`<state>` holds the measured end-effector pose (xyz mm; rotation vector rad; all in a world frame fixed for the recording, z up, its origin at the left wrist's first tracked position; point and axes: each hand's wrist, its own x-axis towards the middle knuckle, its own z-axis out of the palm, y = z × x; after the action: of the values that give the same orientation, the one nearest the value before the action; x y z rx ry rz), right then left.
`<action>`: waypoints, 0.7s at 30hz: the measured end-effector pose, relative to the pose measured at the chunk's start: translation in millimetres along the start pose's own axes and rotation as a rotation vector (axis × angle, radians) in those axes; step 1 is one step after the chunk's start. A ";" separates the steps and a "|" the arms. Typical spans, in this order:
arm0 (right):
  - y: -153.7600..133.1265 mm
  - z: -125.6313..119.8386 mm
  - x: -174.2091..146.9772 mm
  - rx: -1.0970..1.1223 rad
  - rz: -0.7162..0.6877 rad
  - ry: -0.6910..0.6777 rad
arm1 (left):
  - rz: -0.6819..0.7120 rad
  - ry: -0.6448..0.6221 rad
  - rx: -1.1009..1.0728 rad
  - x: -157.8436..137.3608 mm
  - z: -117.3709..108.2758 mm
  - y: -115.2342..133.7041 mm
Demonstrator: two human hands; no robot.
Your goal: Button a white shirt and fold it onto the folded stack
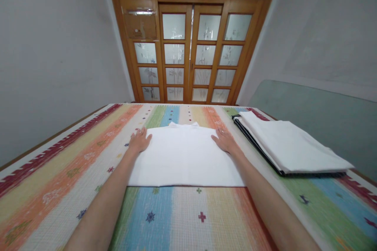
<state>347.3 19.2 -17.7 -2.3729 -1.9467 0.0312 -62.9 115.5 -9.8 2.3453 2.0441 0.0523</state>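
Observation:
A white garment [185, 157], folded into a wide flat shape with a small collar-like edge at its far side, lies in front of me. My left hand [139, 140] rests at its far left corner, fingers stretched forward and thumb apart. At the far right corner, my right hand [224, 139] lies flat in the same way, its thumb pointing inward over the cloth. Both hands touch the garment's edges without gripping it. Its near edge runs nearly straight between my forearms.
A striped, patterned cloth [153, 219] covers the table. To the right lies a stack of folded white cloth [291, 145] with black-edged layers beneath. A pale green panel [318, 106] stands along the right side. Wooden glass-paned doors [190, 51] are at the back.

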 end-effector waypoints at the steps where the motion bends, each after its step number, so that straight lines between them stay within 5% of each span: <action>1: 1.3 -0.3 -1.2 -0.001 0.015 0.003 | 0.001 0.009 0.008 -1.2 -0.8 -0.4; 5: -15.1 -1.1 -3.6 0.006 0.114 0.021 | -0.057 0.054 0.058 -6.0 -6.0 17.8; 8: -52.2 -2.0 -4.9 0.070 0.124 0.036 | -0.030 0.059 0.052 -14.0 -5.8 57.3; 14: -143.4 -4.3 -13.9 0.259 -0.277 0.063 | 0.415 0.029 -0.048 -34.9 8.6 144.6; 17: -155.8 -3.5 -15.0 0.249 -0.389 0.036 | 0.511 0.012 -0.045 -33.1 10.3 145.4; 21: -130.2 -2.7 -8.1 0.169 -0.291 -0.013 | 0.333 0.011 -0.071 -19.4 5.2 105.8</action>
<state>218.4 36.4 -6.3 -1.9736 -2.1785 0.1872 39.5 81.9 -10.4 2.6157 1.6042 0.1422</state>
